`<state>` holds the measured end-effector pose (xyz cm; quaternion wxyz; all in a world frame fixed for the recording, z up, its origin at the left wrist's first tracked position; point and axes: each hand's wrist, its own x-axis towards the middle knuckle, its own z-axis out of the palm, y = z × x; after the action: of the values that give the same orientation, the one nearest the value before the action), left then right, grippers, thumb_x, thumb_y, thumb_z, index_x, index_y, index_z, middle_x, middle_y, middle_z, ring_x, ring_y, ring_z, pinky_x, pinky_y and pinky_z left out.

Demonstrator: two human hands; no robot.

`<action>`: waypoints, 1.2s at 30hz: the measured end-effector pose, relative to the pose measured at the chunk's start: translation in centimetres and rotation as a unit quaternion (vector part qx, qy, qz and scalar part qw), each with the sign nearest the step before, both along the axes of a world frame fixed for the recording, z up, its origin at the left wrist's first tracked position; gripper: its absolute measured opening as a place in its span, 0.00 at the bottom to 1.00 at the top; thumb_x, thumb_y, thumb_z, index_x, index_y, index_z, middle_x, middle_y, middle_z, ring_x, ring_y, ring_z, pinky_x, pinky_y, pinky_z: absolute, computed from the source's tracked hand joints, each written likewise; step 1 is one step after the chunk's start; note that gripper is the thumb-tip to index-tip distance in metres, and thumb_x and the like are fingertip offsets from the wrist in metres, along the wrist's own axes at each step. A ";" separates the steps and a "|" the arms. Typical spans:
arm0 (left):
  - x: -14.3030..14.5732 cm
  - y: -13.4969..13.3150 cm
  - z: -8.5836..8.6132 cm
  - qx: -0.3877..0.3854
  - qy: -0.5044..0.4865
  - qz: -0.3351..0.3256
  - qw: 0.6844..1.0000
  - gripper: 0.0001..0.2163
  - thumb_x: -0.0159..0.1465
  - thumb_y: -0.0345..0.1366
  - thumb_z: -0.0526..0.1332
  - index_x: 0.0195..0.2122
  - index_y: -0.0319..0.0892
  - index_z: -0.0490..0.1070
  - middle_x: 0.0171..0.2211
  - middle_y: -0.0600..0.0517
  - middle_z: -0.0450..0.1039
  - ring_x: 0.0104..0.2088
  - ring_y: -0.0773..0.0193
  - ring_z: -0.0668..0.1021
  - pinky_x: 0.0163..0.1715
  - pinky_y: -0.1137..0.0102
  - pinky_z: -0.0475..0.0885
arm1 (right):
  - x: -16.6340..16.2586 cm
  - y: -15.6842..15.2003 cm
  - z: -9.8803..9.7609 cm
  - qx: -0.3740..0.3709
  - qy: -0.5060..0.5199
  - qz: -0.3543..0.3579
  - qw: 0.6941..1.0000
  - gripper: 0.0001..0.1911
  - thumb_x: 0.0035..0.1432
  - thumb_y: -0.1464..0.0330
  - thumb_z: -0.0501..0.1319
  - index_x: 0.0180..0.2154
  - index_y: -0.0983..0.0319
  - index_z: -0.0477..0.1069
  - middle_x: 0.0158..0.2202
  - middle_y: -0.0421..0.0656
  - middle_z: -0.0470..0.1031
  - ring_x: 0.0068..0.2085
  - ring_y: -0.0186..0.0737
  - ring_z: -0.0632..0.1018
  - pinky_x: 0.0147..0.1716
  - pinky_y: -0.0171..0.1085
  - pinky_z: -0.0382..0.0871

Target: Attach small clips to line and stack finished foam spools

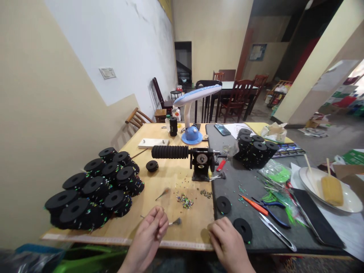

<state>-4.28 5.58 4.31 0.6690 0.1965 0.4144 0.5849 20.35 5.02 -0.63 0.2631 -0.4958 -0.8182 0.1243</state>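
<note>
My left hand (pixel 152 231) is pinched closed above the front of the wooden table. Whatever its fingertips hold, if anything, is too small to make out. Beside it lies a small grey-tipped brush (pixel 176 221), its thin handle running behind the fingers. My right hand (pixel 226 239) rests at the table's front edge with curled fingers, their tips hidden. Close to it are a black foam spool (pixel 242 229) and another foam spool (pixel 223 205). Tiny multicoloured beads (pixel 184 201) lie scattered ahead of both hands. Behind them stands a black winding machine (pixel 201 163) carrying a row of ribbed black spools (pixel 170 152).
Stacked foam spools fill the left (pixel 95 187) and the back right (pixel 251 149). A blue lamp (pixel 192 135) stands behind the machine. Orange-handled tool (pixel 254 205), blue pliers (pixel 274 212), tweezers (pixel 277 232), a black case (pixel 317 216) and a plate (pixel 351 203) lie right.
</note>
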 end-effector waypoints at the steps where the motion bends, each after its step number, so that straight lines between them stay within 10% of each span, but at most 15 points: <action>1: -0.1 0.0 0.1 0.000 0.005 0.005 1.000 0.20 0.48 0.44 0.74 0.25 0.41 0.62 0.19 0.61 0.60 0.18 0.76 0.60 0.17 0.80 0.54 | 0.1 0.0 -0.1 0.005 -0.005 -0.002 1.000 0.09 0.61 0.74 0.54 0.31 0.58 0.69 0.31 0.42 0.75 0.34 0.42 0.72 0.33 0.35 0.63; 13: 1.9 -1.9 2.3 0.072 0.218 -0.069 0.971 0.17 0.59 0.50 0.64 0.25 0.42 0.66 0.21 0.57 0.65 0.19 0.71 0.65 0.19 0.76 0.58 | 0.9 0.0 0.3 0.031 0.038 -0.025 0.998 0.11 0.64 0.72 0.53 0.39 0.57 0.74 0.38 0.46 0.80 0.37 0.46 0.76 0.37 0.40 0.71; 21: 2.9 -3.6 3.0 0.179 0.382 -0.038 0.906 0.14 0.62 0.47 0.60 0.25 0.44 0.72 0.30 0.47 0.72 0.27 0.60 0.71 0.30 0.69 0.66 | -0.4 -1.7 4.7 -0.006 0.210 -0.019 0.977 0.11 0.62 0.71 0.56 0.46 0.57 0.72 0.41 0.49 0.79 0.43 0.50 0.77 0.42 0.43 0.72; 27: 3.4 -4.7 2.6 0.216 0.459 0.017 0.862 0.12 0.61 0.46 0.60 0.25 0.47 0.75 0.43 0.41 0.73 0.45 0.46 0.73 0.48 0.61 0.65 | -5.4 -2.9 5.1 -0.243 0.337 0.089 0.905 0.18 0.60 0.62 0.60 0.53 0.55 0.69 0.46 0.48 0.79 0.40 0.46 0.79 0.36 0.38 0.73; 31: 2.2 -4.5 1.9 0.209 0.447 -0.035 0.869 0.11 0.63 0.43 0.59 0.27 0.46 0.74 0.40 0.42 0.75 0.44 0.48 0.75 0.45 0.64 0.67 | -7.1 -2.7 2.7 -0.390 0.374 0.101 0.835 0.20 0.61 0.52 0.55 0.41 0.61 0.70 0.22 0.39 0.74 0.20 0.35 0.73 0.20 0.30 0.64; 36: 1.4 -4.2 0.1 0.214 0.431 -0.140 0.865 0.10 0.65 0.40 0.57 0.28 0.44 0.72 0.30 0.47 0.74 0.33 0.56 0.75 0.36 0.69 0.68 | -7.0 -2.4 0.8 -0.303 0.268 0.066 0.912 0.13 0.58 0.61 0.58 0.26 0.61 0.68 0.20 0.35 0.65 0.23 0.34 0.66 0.24 0.31 0.59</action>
<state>-2.92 1.43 4.40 0.4398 0.6231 0.4946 0.4167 13.37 2.61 0.21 0.3008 -0.4451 -0.6710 0.5110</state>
